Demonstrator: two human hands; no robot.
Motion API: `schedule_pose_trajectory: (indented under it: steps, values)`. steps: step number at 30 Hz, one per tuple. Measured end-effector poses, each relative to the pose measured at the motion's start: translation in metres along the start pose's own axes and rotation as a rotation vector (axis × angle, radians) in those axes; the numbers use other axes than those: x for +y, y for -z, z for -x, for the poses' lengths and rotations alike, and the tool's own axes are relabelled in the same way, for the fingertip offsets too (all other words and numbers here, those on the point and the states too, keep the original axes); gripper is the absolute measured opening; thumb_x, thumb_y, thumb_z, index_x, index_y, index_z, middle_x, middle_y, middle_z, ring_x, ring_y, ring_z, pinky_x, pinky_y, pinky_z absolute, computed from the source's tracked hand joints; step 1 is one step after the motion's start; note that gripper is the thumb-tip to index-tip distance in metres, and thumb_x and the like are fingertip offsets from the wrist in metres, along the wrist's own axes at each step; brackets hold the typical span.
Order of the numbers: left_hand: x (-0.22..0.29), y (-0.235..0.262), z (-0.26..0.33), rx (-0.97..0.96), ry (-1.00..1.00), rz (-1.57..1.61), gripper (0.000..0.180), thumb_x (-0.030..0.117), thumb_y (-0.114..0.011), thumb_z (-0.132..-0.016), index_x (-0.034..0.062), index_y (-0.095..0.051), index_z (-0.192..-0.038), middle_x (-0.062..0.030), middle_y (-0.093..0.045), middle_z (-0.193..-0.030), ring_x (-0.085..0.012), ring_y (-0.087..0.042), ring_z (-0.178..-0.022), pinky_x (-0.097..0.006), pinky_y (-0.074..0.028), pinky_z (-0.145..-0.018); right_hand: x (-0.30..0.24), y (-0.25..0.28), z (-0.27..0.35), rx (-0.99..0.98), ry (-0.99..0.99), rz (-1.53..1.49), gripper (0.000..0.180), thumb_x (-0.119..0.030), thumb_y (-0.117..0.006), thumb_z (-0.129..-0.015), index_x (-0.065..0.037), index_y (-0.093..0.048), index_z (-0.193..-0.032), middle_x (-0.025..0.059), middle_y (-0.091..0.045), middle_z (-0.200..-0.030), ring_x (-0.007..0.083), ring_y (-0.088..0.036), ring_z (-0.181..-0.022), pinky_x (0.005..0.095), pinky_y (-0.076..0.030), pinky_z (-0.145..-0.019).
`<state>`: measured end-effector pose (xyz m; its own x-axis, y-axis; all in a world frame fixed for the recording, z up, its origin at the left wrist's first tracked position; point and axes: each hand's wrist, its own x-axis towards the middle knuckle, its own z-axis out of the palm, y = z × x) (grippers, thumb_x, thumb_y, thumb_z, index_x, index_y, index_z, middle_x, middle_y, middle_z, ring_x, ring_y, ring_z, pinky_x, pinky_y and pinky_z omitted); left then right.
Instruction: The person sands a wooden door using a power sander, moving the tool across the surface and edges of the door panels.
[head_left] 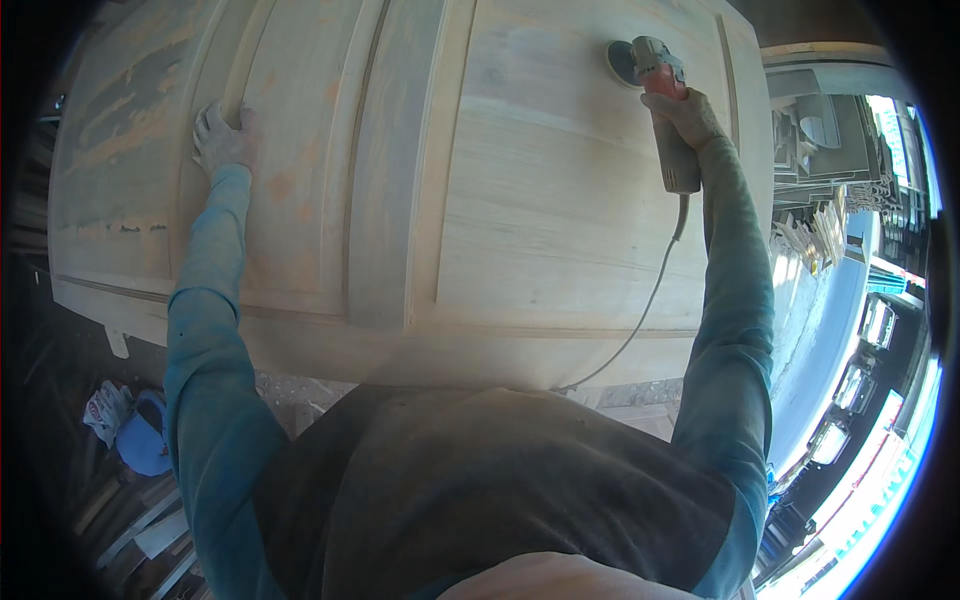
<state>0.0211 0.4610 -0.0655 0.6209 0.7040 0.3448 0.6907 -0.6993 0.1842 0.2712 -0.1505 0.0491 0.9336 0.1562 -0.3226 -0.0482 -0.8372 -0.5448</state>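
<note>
A large panelled wooden door (560, 250) lies flat before me, its pale surface dusty, with orange-brown patches toward the left. My right hand (688, 118) is wrapped round the body of an angle grinder (676, 160) with a red and grey head. Its round sanding disc (623, 63) rests on or just over the far part of the right panel; I cannot tell if it touches. From the tool's near end a grey cord (655, 290) runs down across the door to its near edge. My left hand (224, 140), dusty, lies on the left panel moulding with fingers spread, holding nothing.
On the floor at the lower left are a blue container (145, 440), a crumpled plastic bag (107, 410) and several wooden strips (150, 525). Stacked boards and panels (840, 150) stand beyond the door's right side. Bright window openings line the far right.
</note>
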Motion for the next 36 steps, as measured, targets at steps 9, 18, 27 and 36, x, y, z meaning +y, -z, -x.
schedule_pose_trajectory:
  steps: [9, 18, 27, 36]
  values:
    - [-0.002, -0.006, 0.0, -0.006, -0.008, -0.021, 0.068, 0.055, -0.059, -0.089, 0.0139, -0.049, -0.142, -0.0123, -0.046, -0.149, -0.0339, -0.037, -0.143, -0.06, -0.029, -0.114, 0.057, 0.033, -0.029, 0.14, -0.056, -0.006, 0.069, -0.064, -0.072, -0.077, -0.003, -0.073, -0.109, 0.0085, -0.071, -0.091, 0.0193, -0.068, -0.083, 0.0353, -0.053, -0.076]
    - [-0.012, -0.008, -0.001, 0.018, -0.008, -0.021, 0.067, 0.054, -0.059, -0.089, 0.0131, -0.05, -0.142, -0.013, -0.045, -0.151, -0.0339, -0.037, -0.143, -0.058, -0.029, -0.114, 0.0, 0.006, -0.002, -0.03, -0.003, 0.162, 0.059, -0.046, -0.082, -0.073, 0.001, -0.07, -0.107, 0.01, -0.07, -0.091, 0.0198, -0.068, -0.082, 0.0358, -0.053, -0.076]
    - [-0.005, -0.005, -0.002, -0.01, 0.002, -0.041, 0.067, 0.054, -0.058, -0.089, 0.0135, -0.05, -0.142, -0.0146, -0.044, -0.151, -0.0343, -0.037, -0.144, -0.057, -0.029, -0.115, 0.026, 0.019, -0.032, 0.074, -0.015, 0.076, 0.046, -0.034, -0.08, -0.074, -0.001, -0.072, -0.104, 0.0087, -0.07, -0.085, 0.0198, -0.067, -0.075, 0.0374, -0.054, -0.069]
    - [-0.001, -0.004, -0.001, 0.01, -0.02, 0.001, 0.067, 0.054, -0.058, -0.089, 0.0133, -0.051, -0.142, -0.0135, -0.045, -0.15, -0.0346, -0.039, -0.142, -0.056, -0.029, -0.115, 0.046, 0.021, -0.066, 0.069, -0.099, 0.019, 0.043, -0.033, -0.08, -0.074, -0.003, -0.072, -0.103, 0.0081, -0.07, -0.087, 0.0197, -0.067, -0.072, 0.0373, -0.053, -0.065]
